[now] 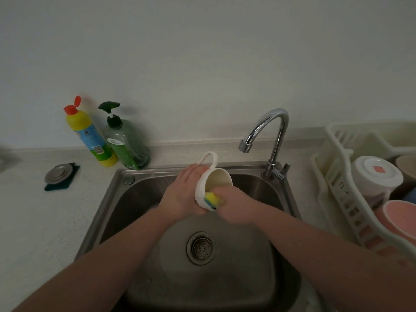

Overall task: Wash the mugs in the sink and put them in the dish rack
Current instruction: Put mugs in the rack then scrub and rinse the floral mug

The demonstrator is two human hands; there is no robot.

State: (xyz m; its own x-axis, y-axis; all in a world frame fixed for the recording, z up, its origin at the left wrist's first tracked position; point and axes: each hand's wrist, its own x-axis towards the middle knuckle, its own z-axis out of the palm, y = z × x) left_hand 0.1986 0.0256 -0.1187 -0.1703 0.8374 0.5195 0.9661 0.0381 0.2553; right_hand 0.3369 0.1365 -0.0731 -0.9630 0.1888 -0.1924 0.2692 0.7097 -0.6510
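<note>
While the right hand pinches a yellow sponge against the rim, its fingers reaching inside, the left hand wraps the white mug from outside. This mug is held above the sink, long axis tilted, mouth facing up and right, handle uppermost. Scrubbing appears under way; rinsing and racking remain. No water leaves the faucet. At right, the dish rack already holds inverted cups.
</note>
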